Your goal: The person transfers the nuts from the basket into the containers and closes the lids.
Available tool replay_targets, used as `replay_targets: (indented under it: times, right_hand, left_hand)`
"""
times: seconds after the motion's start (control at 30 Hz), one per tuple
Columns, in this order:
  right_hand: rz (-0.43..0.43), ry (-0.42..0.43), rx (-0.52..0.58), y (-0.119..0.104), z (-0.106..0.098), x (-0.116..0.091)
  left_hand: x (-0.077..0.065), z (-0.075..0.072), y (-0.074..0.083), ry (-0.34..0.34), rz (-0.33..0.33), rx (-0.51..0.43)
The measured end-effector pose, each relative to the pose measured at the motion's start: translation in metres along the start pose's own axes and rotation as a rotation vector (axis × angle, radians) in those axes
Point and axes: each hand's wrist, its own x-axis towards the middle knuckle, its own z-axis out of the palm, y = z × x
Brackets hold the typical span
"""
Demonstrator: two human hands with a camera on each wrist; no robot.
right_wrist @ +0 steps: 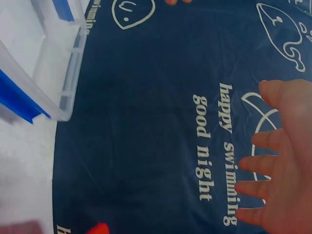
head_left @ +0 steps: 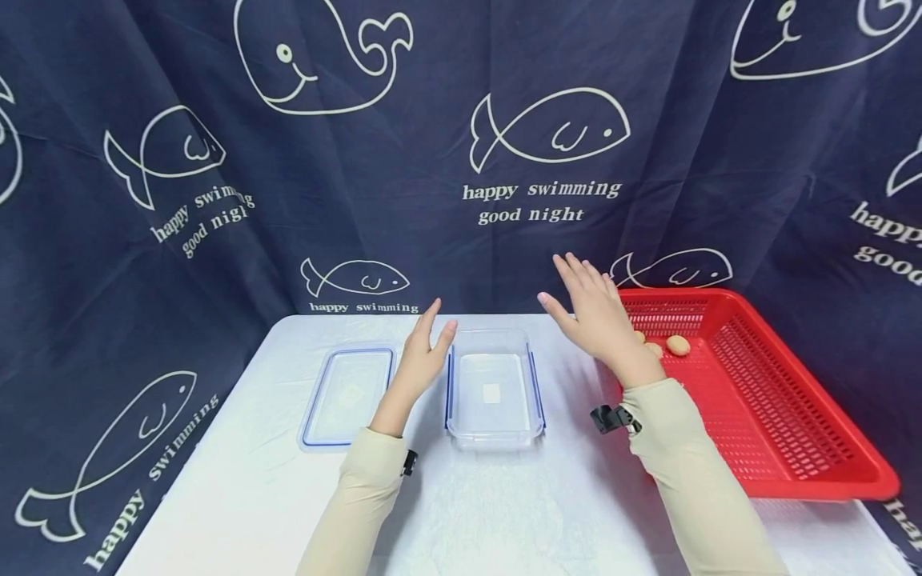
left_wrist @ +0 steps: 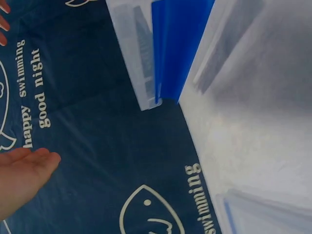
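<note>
In the head view my left hand (head_left: 421, 358) is held up between the lid and the box, its fingers straight and nothing in it. My right hand (head_left: 599, 322) is raised near the left side of the red basket, fingers extended, also holding nothing. Between the two hands stands a clear plastic storage box (head_left: 493, 416) with blue side clips and a small white label inside. Its clear lid (head_left: 317, 412) with a blue seal lies flat to the left. A red plastic basket (head_left: 835, 416) at the right holds several round tan items (head_left: 678, 346), some partly hidden behind my right hand.
A white table (head_left: 238, 496) bears everything. Behind it hangs a dark blue curtain (head_left: 432, 176) printed with white fish, whales and lettering. The basket's near right corner reaches past the table's right edge.
</note>
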Motion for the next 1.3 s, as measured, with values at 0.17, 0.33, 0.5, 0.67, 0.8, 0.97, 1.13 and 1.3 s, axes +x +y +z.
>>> replay_targets:
  times: [0.17,0.33,0.5,0.67,0.8,0.97,1.13,1.3]
  right_hand:
    - [0.009,-0.011,-0.003,0.010,-0.014,0.005]
    - [-0.008,-0.010,-0.006,0.022,-0.026,0.007]
    - [-0.014,-0.018,0.005,0.034,-0.035,0.007]
    - [-0.037,-0.008,0.056,0.047,-0.040,0.005]
    - [-0.040,0.000,0.105,0.058,-0.042,0.001]
    - [-0.019,0.011,0.174,0.071,-0.044,-0.003]
    - [0.027,0.032,0.201,0.086,-0.046,-0.009]
    - [0.053,0.067,0.221,0.105,-0.044,-0.015]
  left_hand:
    - [-0.004,-0.001,0.000,0.017,-0.066,-0.156]
    - [-0.006,0.001,-0.010,0.025,-0.119,-0.234]
    - [-0.007,0.007,-0.025,0.029,-0.150,-0.278]
    - [-0.008,0.012,-0.031,0.040,-0.166,-0.327]
    - [-0.011,0.015,-0.034,0.028,-0.209,-0.372]
    - [-0.015,0.019,-0.038,0.021,-0.288,-0.398]
    - [-0.020,0.024,-0.041,0.011,-0.340,-0.386]
    - [-0.024,0.029,-0.047,0.005,-0.372,-0.371]
